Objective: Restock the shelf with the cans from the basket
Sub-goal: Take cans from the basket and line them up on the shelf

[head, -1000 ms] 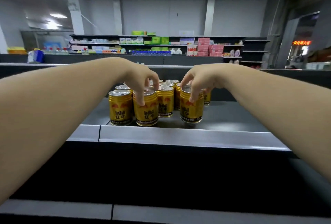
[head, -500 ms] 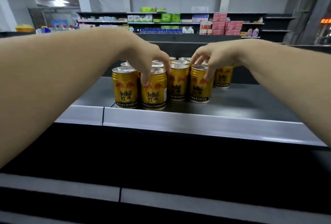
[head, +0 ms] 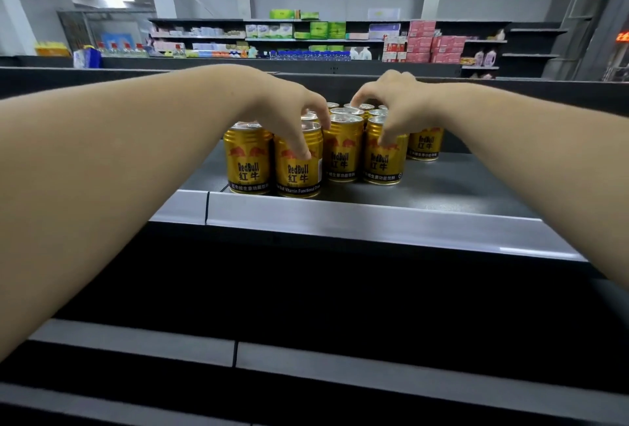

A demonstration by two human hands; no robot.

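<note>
Several gold Red Bull cans stand upright in a tight group on the dark shelf. My left hand grips the top of a front can, thumb down its face. My right hand grips another front can from above, fingers spread over its rim. One can stands at the left end, another can between my hands, and one more can farther back on the right. The basket is out of view.
The shelf's silver front edge runs below the cans. A lower shelf rail lies nearer me. Bare shelf surface extends right of the cans. Stocked store shelves line the far wall.
The view has tilted up, so the cans sit lower and nearer in frame. Both hands keep hold of their cans; the right can now stands in the row against its neighbours.
</note>
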